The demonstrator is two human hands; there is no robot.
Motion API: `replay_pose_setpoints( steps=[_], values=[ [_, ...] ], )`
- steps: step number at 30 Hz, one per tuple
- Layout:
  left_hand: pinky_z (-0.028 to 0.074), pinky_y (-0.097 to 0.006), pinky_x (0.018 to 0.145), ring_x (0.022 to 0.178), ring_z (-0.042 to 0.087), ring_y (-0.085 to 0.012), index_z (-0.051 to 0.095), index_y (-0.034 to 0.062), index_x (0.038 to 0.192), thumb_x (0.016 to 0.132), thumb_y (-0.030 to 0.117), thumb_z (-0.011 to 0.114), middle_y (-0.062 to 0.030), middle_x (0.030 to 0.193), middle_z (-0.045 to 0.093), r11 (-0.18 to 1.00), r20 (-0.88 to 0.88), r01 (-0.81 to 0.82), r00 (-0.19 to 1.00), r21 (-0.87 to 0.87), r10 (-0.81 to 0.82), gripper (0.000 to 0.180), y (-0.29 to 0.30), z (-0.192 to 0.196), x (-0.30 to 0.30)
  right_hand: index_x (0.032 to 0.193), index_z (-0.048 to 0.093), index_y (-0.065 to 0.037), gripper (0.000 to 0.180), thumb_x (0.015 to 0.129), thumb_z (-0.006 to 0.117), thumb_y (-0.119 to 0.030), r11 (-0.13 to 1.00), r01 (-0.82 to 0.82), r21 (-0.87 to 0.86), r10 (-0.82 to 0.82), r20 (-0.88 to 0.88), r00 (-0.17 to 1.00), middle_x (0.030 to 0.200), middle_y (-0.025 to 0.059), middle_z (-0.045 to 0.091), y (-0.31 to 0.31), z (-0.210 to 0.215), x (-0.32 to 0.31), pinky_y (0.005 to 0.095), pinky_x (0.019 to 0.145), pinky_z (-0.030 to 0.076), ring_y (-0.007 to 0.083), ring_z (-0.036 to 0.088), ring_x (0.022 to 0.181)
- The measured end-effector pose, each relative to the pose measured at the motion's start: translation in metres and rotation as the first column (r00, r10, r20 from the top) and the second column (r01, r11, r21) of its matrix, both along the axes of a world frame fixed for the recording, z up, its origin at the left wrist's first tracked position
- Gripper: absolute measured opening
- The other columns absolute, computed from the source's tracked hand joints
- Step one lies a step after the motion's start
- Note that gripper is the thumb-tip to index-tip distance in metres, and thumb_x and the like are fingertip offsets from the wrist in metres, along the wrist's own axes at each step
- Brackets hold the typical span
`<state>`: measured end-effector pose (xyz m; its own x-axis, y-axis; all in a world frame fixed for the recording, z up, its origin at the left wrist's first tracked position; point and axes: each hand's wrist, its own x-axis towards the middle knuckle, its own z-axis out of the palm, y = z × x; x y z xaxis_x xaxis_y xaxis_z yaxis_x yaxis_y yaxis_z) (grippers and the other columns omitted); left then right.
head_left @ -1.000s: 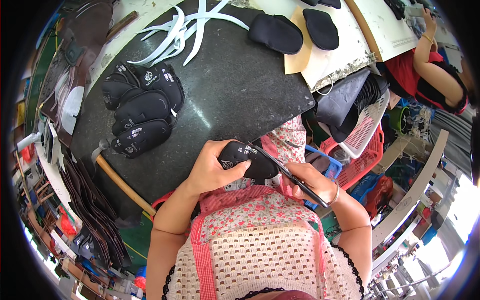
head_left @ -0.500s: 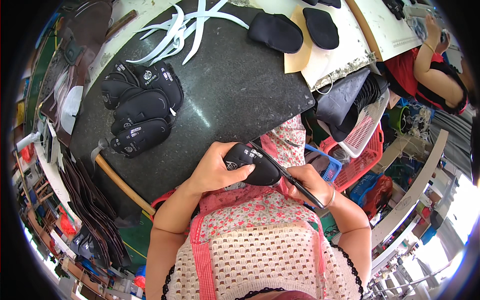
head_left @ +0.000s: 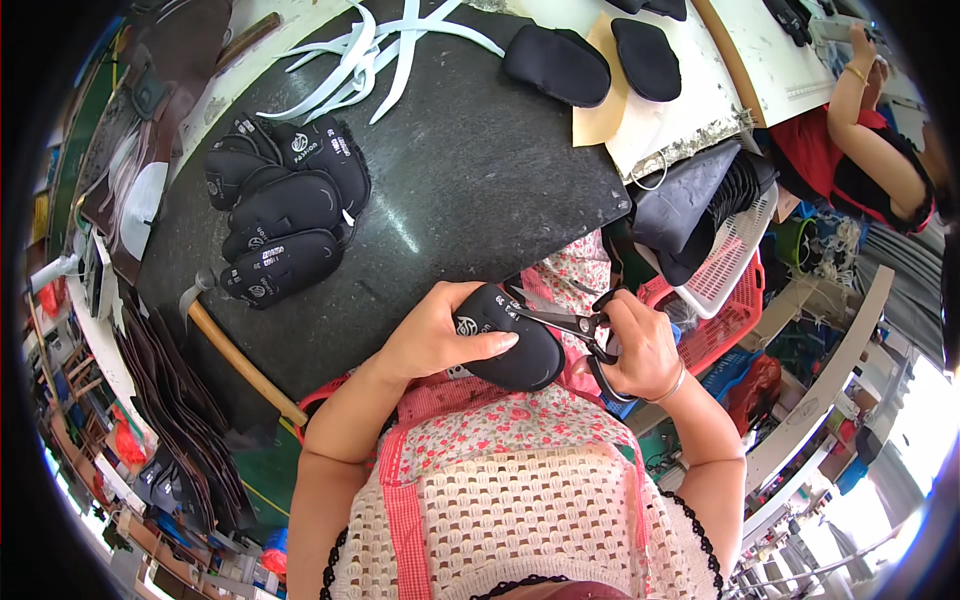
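My left hand (head_left: 432,337) is closed on a black padded shoe piece (head_left: 527,362), oval with white print, the thumb lying on its face. My right hand (head_left: 648,348) has its fingers through the handles of black-handled scissors (head_left: 570,323). Their blades are spread, with the tips at the right edge of the shoe piece; whether they touch it I cannot tell. Both hands are held over my lap, just in front of the dark work table (head_left: 440,180). On the table's left side lies a pile of similar black shoe pieces (head_left: 290,205).
White strips (head_left: 355,75) lie at the back of the table, and a wooden-handled hammer (head_left: 245,365) at its left edge. Plain black pads (head_left: 557,66) rest at the back right. White (head_left: 735,260) and red (head_left: 715,335) baskets stand at the right. Another person's arm (head_left: 860,130) shows far right.
The scissors have swung from lying slantwise along the shoe piece to pointing left at its edge, and their blades have parted. My right hand has risen and turned. My left hand keeps its hold.
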<state>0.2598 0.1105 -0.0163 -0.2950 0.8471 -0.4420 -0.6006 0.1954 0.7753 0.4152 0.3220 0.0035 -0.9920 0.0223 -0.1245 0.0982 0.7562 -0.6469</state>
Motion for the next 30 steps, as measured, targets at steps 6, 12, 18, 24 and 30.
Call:
replay_pose_setpoints(
  steps=[6, 12, 18, 24, 30],
  values=[
    [0.045, -0.024, 0.069, 0.072, 0.055, -0.0075, 0.061, 0.0002, 0.088, 0.071, 0.012, 0.071, -0.002, 0.078, 0.062, 1.0, 0.041, -0.019, 0.999, -0.014, 0.019, 0.023, -0.004, 0.002, 0.001, 0.068, 0.045, 0.0, 0.055, 0.063, 0.076, -0.044, 0.994, -0.055, 0.097, 0.059, -0.042, 0.997, 0.061, 0.0106, 0.041, -0.005, 0.001, 0.0, 0.0352, 0.043, 0.035, 0.0273, 0.042, 0.045],
    [0.045, -0.028, 0.078, 0.083, 0.057, -0.0138, 0.058, 0.0053, 0.098, 0.067, 0.013, 0.072, -0.0057, 0.091, 0.061, 0.949, -0.508, -0.316, 0.819, -0.015, 0.265, 0.035, -0.032, 0.027, -0.011, 0.068, 0.049, 0.0, 0.042, 0.06, 0.081, -0.025, 0.993, 0.116, 0.039, -0.11, -0.129, 0.986, 0.06, 0.012, 0.047, -0.006, -0.001, -0.021, 0.0367, 0.044, 0.039, 0.0308, 0.049, 0.049],
    [0.039, -0.034, 0.086, 0.098, 0.048, -0.0249, 0.054, 0.0013, 0.113, 0.076, 0.011, 0.069, -0.0138, 0.114, 0.048, 0.679, -0.982, -0.73, -0.173, 0.077, -0.074, 0.042, -0.09, 0.011, -0.037, 0.081, 0.049, 0.001, 0.038, 0.059, 0.078, -0.007, 0.886, 0.416, 0.203, -0.284, -0.472, 0.835, 0.074, 0.0169, 0.05, 0.015, -0.017, -0.09, 0.0405, 0.058, 0.042, 0.0364, 0.052, 0.067],
    [0.034, -0.038, 0.089, 0.108, 0.034, -0.0297, 0.063, 0.0079, 0.102, 0.07, 0.019, 0.076, -0.0153, 0.121, 0.031, 0.677, -0.896, -0.698, -0.424, 0.232, -0.131, 0.036, -0.06, 0.014, -0.025, 0.096, 0.046, 0.004, 0.058, 0.061, 0.083, -0.025, 0.791, 0.575, 0.21, -0.341, -0.629, 0.699, 0.082, 0.018, 0.053, 0.045, -0.023, -0.172, 0.0395, 0.064, 0.043, 0.0345, 0.053, 0.073],
    [0.036, -0.031, 0.06, 0.071, 0.05, -0.0176, 0.064, 0.008, 0.093, 0.059, 0.001, 0.069, -0.008, 0.083, 0.058, 0.802, -0.78, -0.034, 0.211, 0.597, 0.589, 0.035, -0.005, 0.114, -0.01, 0.09, 0.051, 0.003, 0.043, 0.063, 0.079, -0.013, 0.784, 0.586, 0.203, -0.459, -0.445, 0.769, 0.084, 0.0184, 0.056, 0.052, -0.041, -0.194, 0.0387, 0.07, 0.045, 0.0347, 0.056, 0.076]
  ],
)
